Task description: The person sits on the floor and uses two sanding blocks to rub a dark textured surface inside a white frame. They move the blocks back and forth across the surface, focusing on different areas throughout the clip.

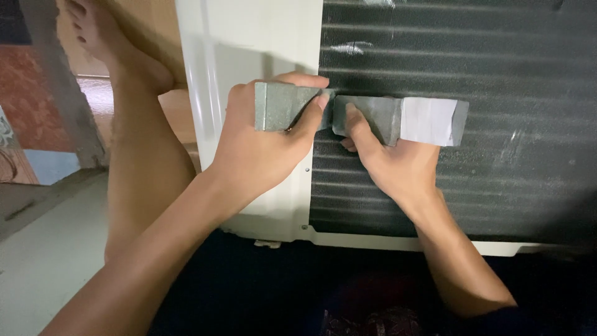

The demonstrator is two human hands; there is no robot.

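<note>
Hands (261, 146) (388, 158) gripping grey strip (373, 115), dark coil (497, 174)

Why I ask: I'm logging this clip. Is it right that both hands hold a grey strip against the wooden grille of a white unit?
Not quite. The head view shows the left hand and right hand holding the grey strip against a dark finned metal grille, not wood, on the white unit.
</note>
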